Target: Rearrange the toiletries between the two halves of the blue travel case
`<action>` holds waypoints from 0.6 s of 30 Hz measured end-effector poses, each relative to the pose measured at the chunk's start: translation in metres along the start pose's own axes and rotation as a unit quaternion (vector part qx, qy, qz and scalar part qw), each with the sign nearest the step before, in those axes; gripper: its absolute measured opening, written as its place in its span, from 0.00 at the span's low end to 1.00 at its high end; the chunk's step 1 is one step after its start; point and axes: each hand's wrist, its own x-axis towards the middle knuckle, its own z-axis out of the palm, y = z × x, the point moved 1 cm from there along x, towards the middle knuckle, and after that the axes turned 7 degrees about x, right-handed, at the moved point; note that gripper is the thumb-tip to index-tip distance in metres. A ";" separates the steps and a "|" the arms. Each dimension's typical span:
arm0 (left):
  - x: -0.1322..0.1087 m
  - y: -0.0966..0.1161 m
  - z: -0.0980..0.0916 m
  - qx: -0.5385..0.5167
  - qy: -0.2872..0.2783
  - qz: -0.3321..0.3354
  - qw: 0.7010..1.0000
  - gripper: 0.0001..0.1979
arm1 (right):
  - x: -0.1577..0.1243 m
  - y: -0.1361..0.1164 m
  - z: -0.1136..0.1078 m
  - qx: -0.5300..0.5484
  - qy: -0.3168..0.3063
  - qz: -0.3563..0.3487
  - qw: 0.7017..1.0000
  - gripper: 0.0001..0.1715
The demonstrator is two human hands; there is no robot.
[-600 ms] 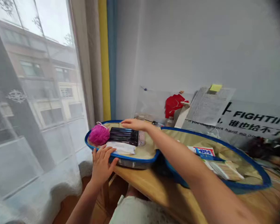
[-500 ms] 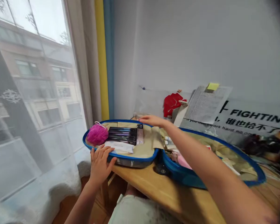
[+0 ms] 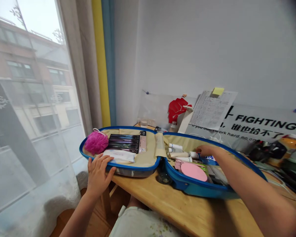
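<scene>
Two bare hands work over an open travel case (image 3: 138, 171) with a blue rim and beige lining, and it lies flat on a wooden table (image 3: 187, 207) with its two halves side by side. The left hand (image 3: 98, 175) rests on the near rim of the left half, with its fingers spread and open, and it grips nothing. In this half there are a pink bath puff (image 3: 96, 143) at the left end, a row of dark striped packets (image 3: 123, 143) to the right of it, a folded white packet (image 3: 119, 156) on the near side, and a pale pink box (image 3: 142, 141) at the end of the row. The right hand (image 3: 207, 150) reaches into the right half from the right, with its fingers a little curved, just above a blue box (image 3: 209, 160); it is not possible to tell if it holds something. Near it lie white tubes (image 3: 179, 154) and a round pink pad (image 3: 193, 171). One small black wheel (image 3: 163, 178) shows between the halves. On the far side, a paper sheet (image 3: 210, 110) and a poster with the word "FIGHTING" (image 3: 261, 122) stand against the wall.
</scene>
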 end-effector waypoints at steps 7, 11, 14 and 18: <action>0.002 0.004 -0.004 0.002 -0.009 -0.002 1.000 0.15 | 0.006 0.000 0.010 -0.024 -0.121 -0.008 0.992 0.11; 0.002 0.003 -0.004 -0.001 -0.013 0.001 1.000 0.15 | 0.000 -0.001 0.007 -0.003 -0.067 -0.011 0.998 0.11; 0.002 0.003 -0.004 -0.006 -0.014 -0.001 1.000 0.15 | -0.008 -0.001 -0.005 0.013 -0.003 0.008 1.000 0.09; 0.002 0.005 -0.004 -0.006 -0.014 0.001 1.000 0.14 | -0.013 -0.013 -0.037 0.043 0.118 0.037 0.991 0.08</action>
